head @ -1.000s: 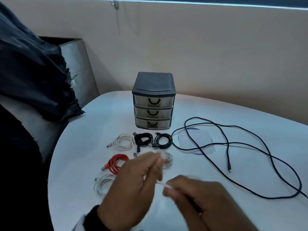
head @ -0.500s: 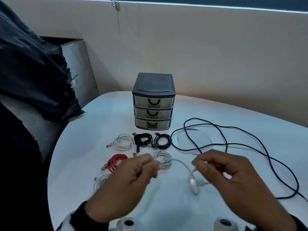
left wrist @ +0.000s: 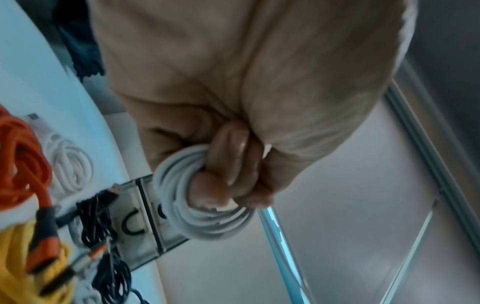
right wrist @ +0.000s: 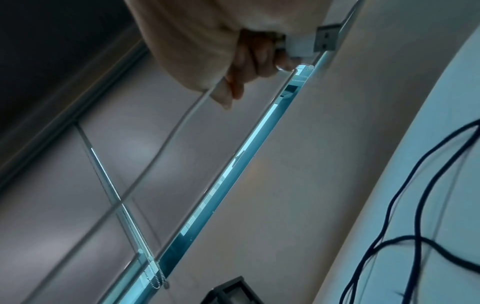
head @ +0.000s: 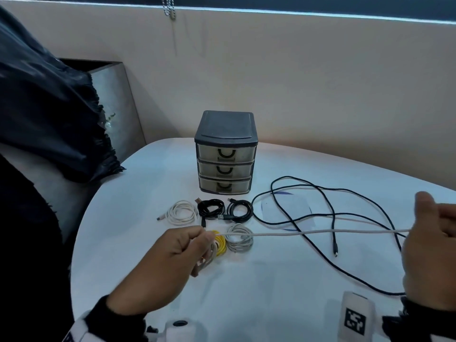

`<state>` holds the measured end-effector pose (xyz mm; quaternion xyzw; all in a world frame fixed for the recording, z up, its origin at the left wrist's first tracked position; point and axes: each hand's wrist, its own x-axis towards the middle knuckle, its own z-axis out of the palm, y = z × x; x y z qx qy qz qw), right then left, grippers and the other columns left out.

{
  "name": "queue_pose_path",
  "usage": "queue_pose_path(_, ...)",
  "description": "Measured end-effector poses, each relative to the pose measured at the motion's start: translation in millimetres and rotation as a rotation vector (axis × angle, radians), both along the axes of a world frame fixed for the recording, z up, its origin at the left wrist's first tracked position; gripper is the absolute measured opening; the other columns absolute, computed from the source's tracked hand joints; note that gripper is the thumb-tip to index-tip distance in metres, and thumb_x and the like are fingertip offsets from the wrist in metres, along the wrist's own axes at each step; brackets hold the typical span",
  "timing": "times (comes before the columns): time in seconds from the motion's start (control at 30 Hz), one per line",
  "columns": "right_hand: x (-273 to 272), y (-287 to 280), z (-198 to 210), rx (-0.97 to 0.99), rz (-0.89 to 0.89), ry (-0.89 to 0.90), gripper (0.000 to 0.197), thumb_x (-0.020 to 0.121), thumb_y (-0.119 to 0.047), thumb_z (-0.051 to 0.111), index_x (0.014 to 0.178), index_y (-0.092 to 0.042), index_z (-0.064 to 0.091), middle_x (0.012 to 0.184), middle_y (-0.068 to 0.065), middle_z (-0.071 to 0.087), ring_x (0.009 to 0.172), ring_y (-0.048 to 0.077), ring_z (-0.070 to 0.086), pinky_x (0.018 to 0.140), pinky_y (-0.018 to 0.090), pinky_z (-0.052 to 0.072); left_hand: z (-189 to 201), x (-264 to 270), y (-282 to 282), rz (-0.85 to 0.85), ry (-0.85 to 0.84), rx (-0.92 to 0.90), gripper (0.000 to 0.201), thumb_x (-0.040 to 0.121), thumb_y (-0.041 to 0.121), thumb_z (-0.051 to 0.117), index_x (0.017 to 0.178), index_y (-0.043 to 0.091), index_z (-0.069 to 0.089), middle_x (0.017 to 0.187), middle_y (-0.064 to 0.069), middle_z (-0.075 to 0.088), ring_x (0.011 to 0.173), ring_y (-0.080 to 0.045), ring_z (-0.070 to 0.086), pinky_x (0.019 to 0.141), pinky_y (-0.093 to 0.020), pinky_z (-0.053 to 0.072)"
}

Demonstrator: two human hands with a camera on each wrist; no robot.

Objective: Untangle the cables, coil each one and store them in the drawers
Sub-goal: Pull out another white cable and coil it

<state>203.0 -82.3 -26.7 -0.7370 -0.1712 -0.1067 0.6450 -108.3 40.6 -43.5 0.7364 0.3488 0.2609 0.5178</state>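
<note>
My left hand (head: 197, 239) grips a small coil of white cable (left wrist: 197, 195) above the table's near left. From it the white cable (head: 308, 232) runs taut to my right hand (head: 429, 225) at the far right. In the right wrist view that hand (right wrist: 259, 57) pinches the cable's USB plug (right wrist: 311, 43). The three-drawer unit (head: 225, 154) stands at the back with all drawers closed. A long black cable (head: 333, 214) lies loose on the right. In front of the drawers lie coils: white (head: 181, 211), two black (head: 211, 208), yellow (head: 219, 244), grey-white (head: 240, 239).
The round white table (head: 271, 292) ends in a curved edge on the left, beside dark cloth (head: 49, 114) draped over a chair. An orange coil (left wrist: 20, 156) lies under my left hand. A beige wall (head: 320, 82) stands behind the drawers.
My hands have moved apart. The right hand swept far to the right with the plug, and the white cable went from a slack loop to a taut line. The yellow coil now shows.
</note>
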Motion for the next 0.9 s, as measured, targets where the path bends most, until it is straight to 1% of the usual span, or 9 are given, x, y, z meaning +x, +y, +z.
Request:
queue_pose_path(0.1,4.5,-2.2,-2.5,-0.103,-0.021,-0.059,0.059,0.076,-0.088,0.04,0.075,-0.031,0.053,0.077,0.001,0.058,0.072,0.027,0.058,0.072,0.031,0.041,5.7,2.5,-4.4,0.011,-0.088,-0.15,0.038,0.086,0.043,0.05,0.054,0.024,0.051,0.059,-0.004,0.044,0.056,-0.019,0.042,0.059,-0.023,0.042)
queue_pose_path(0.23,-34.8,-1.9,12.0,-0.239,0.171,-0.476,0.023,0.093,-0.041,0.056,0.098,-0.022,0.068,0.1,-0.006,0.063,0.102,0.021,0.059,0.095,0.04,0.042,10.0,7.1,-10.0,-0.047,-0.181,-0.232,0.038,0.081,0.047,0.059,0.056,0.019,0.052,0.06,-0.011,0.043,0.055,-0.022,0.04,0.055,-0.018,0.04)
queue_pose_path(0.37,-94.8,-0.5,19.4,-0.294,0.75,-0.51,0.037,0.088,-0.05,0.054,0.123,-0.039,0.061,0.124,-0.032,0.058,0.124,-0.012,0.044,0.116,0.028,0.027,9.3,24.0,-25.1,-0.217,-0.191,-0.261,0.037,0.085,0.049,0.056,0.059,0.022,0.056,0.062,-0.006,0.049,0.055,-0.016,0.046,0.058,-0.023,0.043)
queue_pose_path(0.47,-124.5,1.8,9.7,-0.283,1.085,-0.358,0.032,0.086,-0.047,0.058,0.117,-0.049,0.063,0.109,-0.033,0.063,0.107,-0.012,0.057,0.087,0.004,0.041,16.7,29.2,-32.4,-0.239,-0.232,-0.363,0.035,0.089,0.039,0.056,0.057,0.025,0.061,0.055,0.008,0.049,0.05,-0.008,0.045,0.056,-0.021,0.045)
queue_pose_path(0.53,-126.9,3.3,7.2,-0.124,1.077,-0.313,0.019,0.084,-0.034,0.064,0.1,-0.038,0.073,0.084,-0.021,0.069,0.077,0.001,0.066,0.068,0.005,0.045,21.3,27.5,-35.0,-0.252,-0.312,-0.468,0.033,0.085,0.039,0.06,0.056,0.023,0.062,0.052,0.009,0.044,0.046,-0.007,0.04,0.054,-0.021,0.045)
queue_pose_path(0.67,-108.0,-0.2,11.4,-0.017,1.025,-0.289,0.014,0.078,-0.032,0.076,0.092,-0.032,0.078,0.063,-0.01,0.061,0.054,0.004,0.054,0.055,0.008,0.039,22.6,19.7,-29.2,-0.297,-0.66,-0.786,0.033,0.083,0.034,0.07,0.062,0.011,0.059,0.055,0.003,0.028,0.045,-0.01,0.028,0.054,-0.026,0.045)
queue_pose_path(0.73,-99.9,-1.2,12.1,-0.065,0.999,-0.29,0.013,0.079,-0.034,0.075,0.092,-0.035,0.077,0.061,-0.012,0.057,0.052,0.003,0.051,0.053,0.007,0.036,25.1,16.3,-21.0,-0.449,-0.94,-0.977,0.037,0.104,0.028,0.044,0.087,0.001,0.061,0.067,-0.003,0.035,0.058,-0.015,0.035,0.074,-0.031,0.049)
queue_pose_path(0.8,-103.1,0.7,7.5,-0.22,1.012,-0.352,0.013,0.081,-0.041,0.067,0.093,-0.04,0.074,0.064,-0.015,0.058,0.054,0.003,0.053,0.053,0.008,0.037,22.0,12.9,-13.6,-0.28,-1.042,-0.941,0.045,0.11,0.024,0.021,0.107,-0.003,0.057,0.08,-0.009,0.047,0.07,-0.019,0.044,0.099,-0.034,0.041)
queue_pose_path(0.9,-122.2,2.0,-9.2,-0.428,1.172,-0.484,0.017,0.086,-0.044,0.062,0.101,-0.042,0.07,0.076,-0.02,0.063,0.06,-0.005,0.058,0.058,0.007,0.042,16.1,19.5,-12.2,-0.115,-1.097,-0.889,0.034,0.1,0.023,0.055,0.114,-0.007,0.064,0.088,-0.008,0.06,0.083,-0.019,0.063,0.108,-0.033,0.042)
